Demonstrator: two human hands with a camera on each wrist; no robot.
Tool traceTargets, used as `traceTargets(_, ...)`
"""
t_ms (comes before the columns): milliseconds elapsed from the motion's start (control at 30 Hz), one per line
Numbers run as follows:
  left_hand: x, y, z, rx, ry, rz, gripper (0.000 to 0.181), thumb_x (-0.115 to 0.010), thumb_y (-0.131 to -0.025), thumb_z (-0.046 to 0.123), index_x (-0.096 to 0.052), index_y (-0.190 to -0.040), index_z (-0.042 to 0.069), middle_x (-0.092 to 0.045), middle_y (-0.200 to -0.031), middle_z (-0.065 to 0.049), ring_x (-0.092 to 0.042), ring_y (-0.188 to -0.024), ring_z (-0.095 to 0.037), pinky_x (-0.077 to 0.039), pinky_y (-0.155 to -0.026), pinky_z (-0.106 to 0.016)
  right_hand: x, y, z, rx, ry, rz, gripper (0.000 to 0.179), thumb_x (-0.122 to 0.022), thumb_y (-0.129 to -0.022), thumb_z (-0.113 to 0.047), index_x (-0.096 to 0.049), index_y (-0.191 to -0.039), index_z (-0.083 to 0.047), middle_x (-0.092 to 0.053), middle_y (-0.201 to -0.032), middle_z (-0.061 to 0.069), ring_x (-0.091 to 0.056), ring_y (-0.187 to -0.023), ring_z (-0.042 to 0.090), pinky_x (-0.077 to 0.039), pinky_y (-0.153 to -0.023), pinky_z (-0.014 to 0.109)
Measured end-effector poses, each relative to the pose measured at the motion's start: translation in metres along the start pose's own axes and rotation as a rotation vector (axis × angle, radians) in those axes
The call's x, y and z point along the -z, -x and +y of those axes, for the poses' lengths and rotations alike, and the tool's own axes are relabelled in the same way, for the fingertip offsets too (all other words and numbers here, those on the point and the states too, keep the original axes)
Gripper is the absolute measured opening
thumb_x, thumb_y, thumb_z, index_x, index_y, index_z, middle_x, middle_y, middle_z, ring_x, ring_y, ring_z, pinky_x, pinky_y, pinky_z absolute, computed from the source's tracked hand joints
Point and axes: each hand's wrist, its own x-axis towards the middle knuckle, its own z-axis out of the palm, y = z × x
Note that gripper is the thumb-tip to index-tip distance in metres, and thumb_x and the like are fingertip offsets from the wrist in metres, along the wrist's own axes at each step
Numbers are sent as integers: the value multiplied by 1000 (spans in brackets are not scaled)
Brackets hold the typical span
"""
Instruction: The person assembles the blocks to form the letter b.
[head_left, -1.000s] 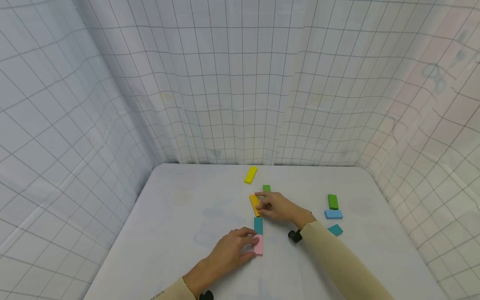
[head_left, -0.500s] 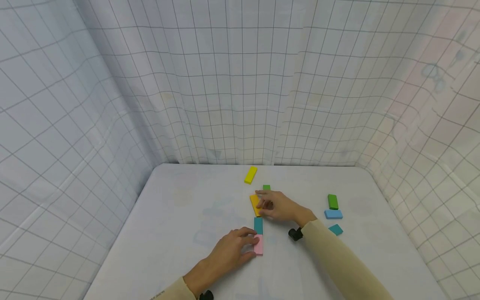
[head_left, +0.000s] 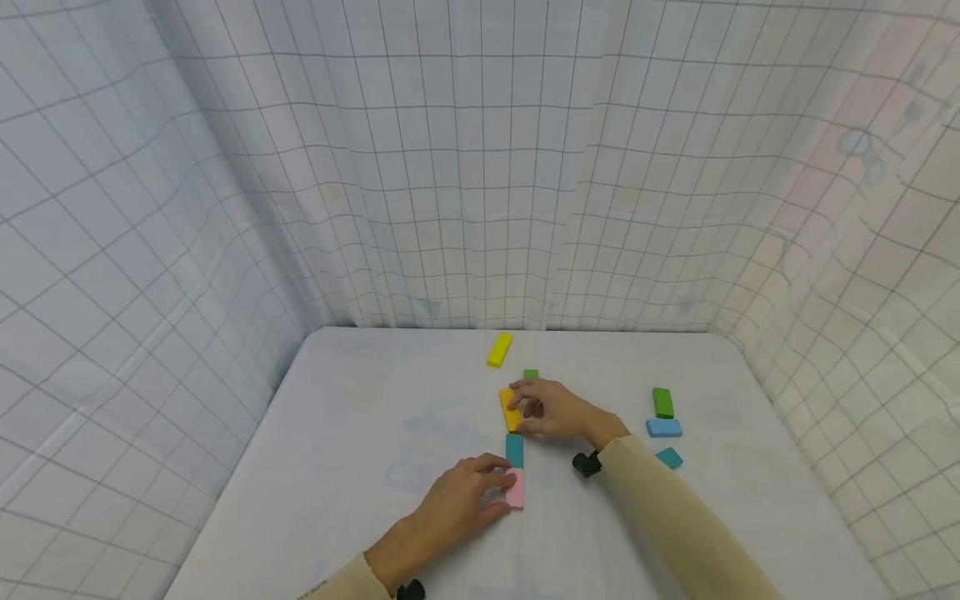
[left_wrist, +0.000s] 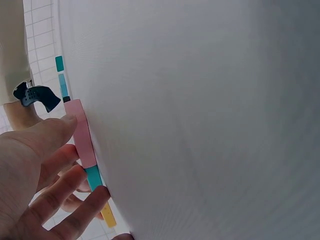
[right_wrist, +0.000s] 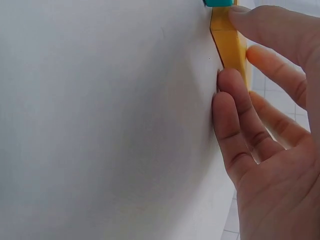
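While the white counter (head_left: 360,450) is carrying a row of blocks (head_left: 514,451), likely light, stiff and best held by their long sides, the right grip (head_left: 557,410) is arching low, apparently pinching the orange block (right_wrist: 230,45), its fingers partly hidden; the left grip (head_left: 467,496) is narrowly holding the pink block (left_wrist: 83,137).

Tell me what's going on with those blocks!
On a white table, someone's left hand pinches the pink block, which lies end to end with a teal block. The right hand holds the orange block, which slants a little past the teal one, so the three make a crooked row. A green block peeks out beyond that hand, a yellow block lies farther back, and a blue block sits off to the right.
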Motion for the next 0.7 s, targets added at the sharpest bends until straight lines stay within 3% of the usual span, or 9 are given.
traceTargets(200, -1, 0, 0, -14, -10, 15, 37, -93, -103, 26, -88, -138, 18, -79, -147, -3, -80, -128, -27, -69, -107, -48, -3, -2, -1, -19, 35, 29, 48, -92, -104, -30, -78, -147, -14, -59, -171, 16, -69, -103, 3, -62, -98, 23)
traceTargets(400, 1, -1, 1, -29, -10, 27, 36, -93, -103, 26, -88, -137, 17, -79, -145, -4, -80, -125, -27, -70, -105, -50, -5, -1, -4, -50, 26, 43, 45, -92, -104, -32, -80, -144, -15, -59, -169, 16, -70, -104, 5, -62, -98, 24)
traceTargets(700, 1, 0, 3, 9, -18, -11, 38, -93, -102, 29, -87, -139, 20, -78, -147, -2, -79, -128, -26, -69, -109, -50, -4, 3, -6, -53, 10, 40, 40, -88, -107, -28, -80, -144, -17, -59, -168, 16, -70, -107, 7, -62, -98, 25)
